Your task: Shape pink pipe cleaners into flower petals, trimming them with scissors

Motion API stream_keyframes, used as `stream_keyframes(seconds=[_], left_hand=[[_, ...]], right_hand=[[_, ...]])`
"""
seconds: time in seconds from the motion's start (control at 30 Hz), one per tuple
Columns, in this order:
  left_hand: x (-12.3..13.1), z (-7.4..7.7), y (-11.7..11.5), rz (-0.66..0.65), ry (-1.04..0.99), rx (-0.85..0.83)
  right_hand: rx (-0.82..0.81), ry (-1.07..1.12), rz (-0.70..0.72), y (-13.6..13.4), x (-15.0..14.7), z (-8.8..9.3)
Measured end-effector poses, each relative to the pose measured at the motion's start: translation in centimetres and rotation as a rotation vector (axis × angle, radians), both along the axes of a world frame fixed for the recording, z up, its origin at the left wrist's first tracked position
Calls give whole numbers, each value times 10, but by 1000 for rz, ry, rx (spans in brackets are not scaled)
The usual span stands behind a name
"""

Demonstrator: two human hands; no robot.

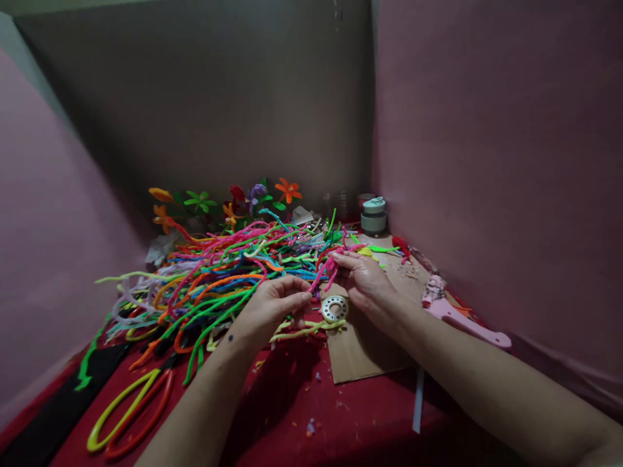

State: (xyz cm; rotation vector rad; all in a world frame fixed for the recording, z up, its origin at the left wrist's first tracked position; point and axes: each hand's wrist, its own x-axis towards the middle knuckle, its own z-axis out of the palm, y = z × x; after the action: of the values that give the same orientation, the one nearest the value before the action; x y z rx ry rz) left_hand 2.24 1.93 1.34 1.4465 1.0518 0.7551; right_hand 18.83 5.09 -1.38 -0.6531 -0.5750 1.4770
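Observation:
Between my two hands runs a bent pink pipe cleaner (330, 267). My left hand (282, 299) pinches its lower left end between thumb and fingers. Higher up, my right hand (363, 280) grips the bunched pink part with its fingertips. Just under the hands, a pale round disc with a ring of holes (335, 309) lies at the edge of a piece of cardboard (363, 360). A few pale yellow pipe cleaners (306, 330) lie below my left hand. To its left spreads a large tangled heap of coloured pipe cleaners (219, 279).
Yellow-and-red-handled scissors (141, 395) lie at the front left. Pipe-cleaner flowers (199, 201) stand behind the heap. A lidded jar (374, 217) is at the back right. Near the right wall lies a pink-handled tool (467, 322). Small scraps dot the red cloth (292, 415).

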Motion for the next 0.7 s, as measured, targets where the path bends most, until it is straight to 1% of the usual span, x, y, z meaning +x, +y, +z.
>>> stream_keyframes(seconds=[0.1,0.17,0.23,0.3,0.4,0.5,0.57,0.63,0.7], left_hand=[[2,1,-1,25,3,19],[3,2,-2,47,-10,31],[4,3,-3,65,-7,58],[5,4,-5,73,12,89],[6,4,-5,78,44,115],[8,2,-3,75,64,143],[6,4,-4,89,117,199],[-3,9,-9,137,201,256],[-24,16,-19,203,293,291]], right_hand=[[36,16,41,-4,-2,1],[54,-21,132,-10,-4,3],[76,-106,247,-17,-7,5],[114,-199,313,-22,-10,5],[149,-263,298,-25,-13,1],[157,-264,287,-23,-13,-2],[155,-259,285,-22,-13,-3],[142,-255,277,-22,-13,-3],[123,-261,271,-23,-12,-1]])
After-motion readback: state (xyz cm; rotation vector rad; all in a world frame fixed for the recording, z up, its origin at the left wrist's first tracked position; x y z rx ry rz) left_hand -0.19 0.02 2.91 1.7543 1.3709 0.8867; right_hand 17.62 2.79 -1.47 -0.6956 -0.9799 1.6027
